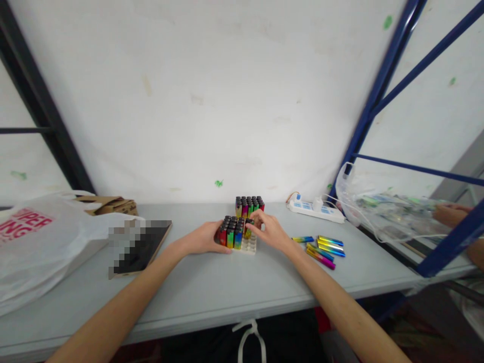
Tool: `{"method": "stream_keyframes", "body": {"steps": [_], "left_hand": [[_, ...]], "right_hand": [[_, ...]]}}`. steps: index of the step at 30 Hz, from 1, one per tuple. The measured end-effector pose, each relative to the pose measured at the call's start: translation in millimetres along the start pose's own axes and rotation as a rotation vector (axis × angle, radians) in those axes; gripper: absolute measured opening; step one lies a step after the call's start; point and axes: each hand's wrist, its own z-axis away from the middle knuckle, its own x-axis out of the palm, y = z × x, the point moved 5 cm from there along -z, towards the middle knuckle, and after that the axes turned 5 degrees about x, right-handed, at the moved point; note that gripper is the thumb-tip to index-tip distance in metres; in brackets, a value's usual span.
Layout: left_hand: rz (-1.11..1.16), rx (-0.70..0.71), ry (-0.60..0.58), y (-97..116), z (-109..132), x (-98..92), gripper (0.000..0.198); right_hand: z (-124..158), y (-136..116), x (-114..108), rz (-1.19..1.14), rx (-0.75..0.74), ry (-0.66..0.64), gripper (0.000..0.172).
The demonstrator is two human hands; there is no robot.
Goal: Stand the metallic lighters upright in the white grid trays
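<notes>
Several metallic rainbow-coloured lighters [230, 237] with black tops stand upright in a white slotted tray [248, 247]. My left hand [207, 237] grips the left side of this group, thumb at the front and fingers behind. My right hand [269, 229] is closed at the tray's right side, its fingertips pinching the black top of one yellowish lighter [247, 233]. Bare slots show at the tray's front right. Directly behind stands a second block of upright lighters [249, 205]. Several loose shiny coloured cylinders [320, 256] lie to the right of my right hand.
A white power strip [316, 209] with cables lies along the wall at right. On the left are a dark flat tablet-like device [145, 249], a white plastic bag [49, 242] and folded cardboard [113, 205]. Beyond the blue frame post [372, 111], another person's hand [451, 214] shows near clear bags.
</notes>
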Motion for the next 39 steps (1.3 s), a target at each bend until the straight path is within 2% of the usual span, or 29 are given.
{"method": "stream_keyframes", "body": {"steps": [11, 15, 17, 19, 21, 24, 27, 30, 32, 34, 39], "left_hand": [[-0.026, -0.007, -0.003, -1, 0, 0.4, 0.075], [-0.033, -0.002, -0.006, -1, 0, 0.2, 0.075], [-0.045, -0.003, -0.006, -1, 0, -0.3, 0.072], [-0.057, -0.007, -0.002, 0, 0, -0.9, 0.070], [-0.056, -0.008, -0.003, 1, 1, -1.2, 0.069], [-0.041, -0.007, -0.009, 2, 1, -1.1, 0.071], [-0.036, -0.008, -0.010, 1, 1, -1.2, 0.072], [-0.036, -0.007, -0.013, -1, 0, -1.2, 0.072], [-0.046, -0.003, -0.004, -1, 0, -1.6, 0.071], [-0.059, 0.002, 0.003, -2, 0, -1.8, 0.071], [-0.049, 0.000, -0.003, 0, 0, -1.3, 0.070]], "right_hand": [[2, -1, 6, -0.015, 0.007, -0.080, 0.025], [-1, -3, -1, -0.047, 0.024, -0.028, 0.031], [-4, 1, -20, -0.054, 0.039, 0.067, 0.030], [-5, 8, -49, -0.016, 0.060, 0.171, 0.028], [-1, 19, -82, 0.067, 0.105, 0.204, 0.029], [23, 42, -123, 0.207, 0.220, 0.060, 0.028], [61, 65, -142, 0.292, 0.313, -0.139, 0.032], [87, 77, -139, 0.307, 0.314, -0.252, 0.031], [90, 81, -130, 0.311, 0.298, -0.255, 0.025], [83, 79, -120, 0.289, 0.291, -0.217, 0.023], [41, 58, -99, 0.092, 0.269, -0.059, 0.034]]}}
